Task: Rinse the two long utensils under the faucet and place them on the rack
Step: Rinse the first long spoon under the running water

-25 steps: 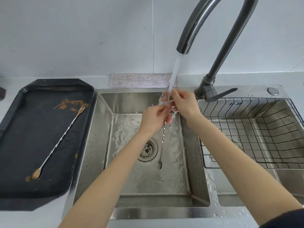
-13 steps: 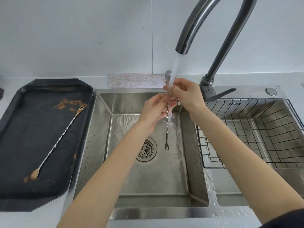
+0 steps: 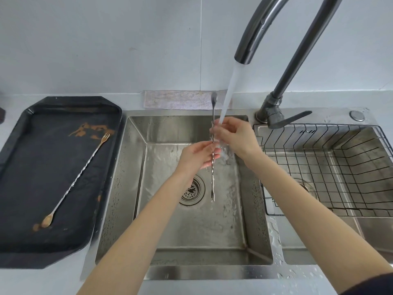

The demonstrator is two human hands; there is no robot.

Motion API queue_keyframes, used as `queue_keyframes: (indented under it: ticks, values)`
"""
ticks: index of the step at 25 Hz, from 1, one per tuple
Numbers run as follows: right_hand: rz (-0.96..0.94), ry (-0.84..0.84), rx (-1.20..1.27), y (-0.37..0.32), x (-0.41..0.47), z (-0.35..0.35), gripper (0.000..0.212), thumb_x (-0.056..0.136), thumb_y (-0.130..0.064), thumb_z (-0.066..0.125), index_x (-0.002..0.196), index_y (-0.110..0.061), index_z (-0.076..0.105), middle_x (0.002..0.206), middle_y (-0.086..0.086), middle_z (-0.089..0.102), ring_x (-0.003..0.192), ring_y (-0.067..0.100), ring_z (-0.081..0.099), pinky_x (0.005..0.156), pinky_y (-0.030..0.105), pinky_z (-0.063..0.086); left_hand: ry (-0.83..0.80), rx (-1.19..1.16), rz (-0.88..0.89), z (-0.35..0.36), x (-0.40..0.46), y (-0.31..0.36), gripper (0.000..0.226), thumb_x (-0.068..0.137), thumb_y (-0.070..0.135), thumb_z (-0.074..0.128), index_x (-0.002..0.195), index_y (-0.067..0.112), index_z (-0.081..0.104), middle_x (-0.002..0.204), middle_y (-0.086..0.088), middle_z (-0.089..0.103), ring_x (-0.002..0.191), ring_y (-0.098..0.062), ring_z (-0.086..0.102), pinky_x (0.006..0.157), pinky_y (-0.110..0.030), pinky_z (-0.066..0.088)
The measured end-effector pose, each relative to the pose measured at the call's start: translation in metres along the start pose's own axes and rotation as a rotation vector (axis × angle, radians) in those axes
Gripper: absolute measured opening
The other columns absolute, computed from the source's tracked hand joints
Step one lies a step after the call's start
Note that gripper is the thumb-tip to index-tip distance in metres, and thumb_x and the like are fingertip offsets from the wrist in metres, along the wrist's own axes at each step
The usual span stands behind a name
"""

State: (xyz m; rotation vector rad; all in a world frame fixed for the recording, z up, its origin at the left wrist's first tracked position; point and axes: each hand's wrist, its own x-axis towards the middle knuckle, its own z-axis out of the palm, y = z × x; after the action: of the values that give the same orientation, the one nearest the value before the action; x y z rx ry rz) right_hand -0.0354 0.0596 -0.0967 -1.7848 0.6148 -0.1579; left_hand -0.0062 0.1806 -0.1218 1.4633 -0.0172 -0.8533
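Raised higher, silver utensil [image 3: 212, 167] stays pinched by left hand [image 3: 198, 154] and right hand [image 3: 234, 137] under water

Just above my grip [image 3: 214, 143] the faucet [image 3: 274, 35] spout arches over and its water stream [image 3: 228, 96] falls onto it. To the right, the wire rack [image 3: 331, 167] is open from above. Below, the sink [image 3: 191, 231] basin gives free room.

Bright, even, soft daylight-like light, faint shadows, mild glare on the wet sink [image 3: 257, 209] steel and faucet [image 3: 261, 24] curve, wide-angle bending at frame edges, water stream [image 3: 230, 90] motion-blurred, centre fairly sharp, lower corners softer
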Motion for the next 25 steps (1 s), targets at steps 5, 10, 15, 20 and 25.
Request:
queue_keyframes:
  ticks: [5,10,15,20,25]
  values:
    - [0.082,-0.033,-0.123,0.028,-0.015,0.017,0.024,0.089,-0.021,0.057,0.111,-0.014,0.064,0.096,-0.004,0.064,0.092,0.011,0.059,0.089,0.027,0.048,0.087,-0.015,-0.097,-0.005,0.004,-0.013,0.024,0.09,0.014,0.055,0.112,0.006,0.06,0.079,0.001,0.065,0.068,-0.008,0.064,0.064,-0.016,0.056]
    - [0.283,-0.243,-0.176,0.062,-0.029,0.032,0.031,0.089,-0.029,0.056,0.115,-0.012,0.058,0.085,0.001,0.065,0.091,0.019,0.064,0.088,0.038,0.05,0.199,-0.104,-0.175,-0.019,0.016,-0.031,0.019,0.089,0.013,0.057,0.107,0.009,0.061,0.081,-0.002,0.064,0.073,-0.011,0.063,0.076,-0.021,0.053]
    - [0.354,-0.281,-0.211,0.086,-0.03,0.046,0.021,0.083,-0.018,0.062,0.102,-0.01,0.06,0.072,0.0,0.063,0.081,0.017,0.061,0.076,0.03,0.046,0.207,-0.089,-0.236,-0.024,0.026,-0.048,0.007,0.089,0.012,0.057,0.093,0.011,0.062,0.074,-0.003,0.059,0.067,-0.011,0.059,0.064,-0.015,0.055]
    - [0.426,-0.321,-0.352,0.116,-0.03,0.063,0.009,0.082,-0.021,0.062,0.077,-0.023,0.056,0.082,0.008,0.067,0.078,0.017,0.055,0.081,0.029,0.047,0.206,-0.073,-0.355,-0.033,0.034,-0.067,0.017,0.09,0.007,0.053,0.105,0.009,0.061,0.08,-0.001,0.059,0.071,-0.009,0.057,0.064,-0.018,0.055]
    - [0.462,-0.283,-0.418,0.144,-0.035,0.075,0.018,0.086,-0.017,0.059,0.099,-0.008,0.066,0.089,0.011,0.068,0.078,0.018,0.058,0.084,0.025,0.047,0.084,0.007,-0.497,-0.044,0.04,-0.09,0.032,0.093,0.004,0.046,0.124,0.006,0.052,0.105,-0.006,0.056,0.096,-0.017,0.056,0.092,-0.033,0.046]
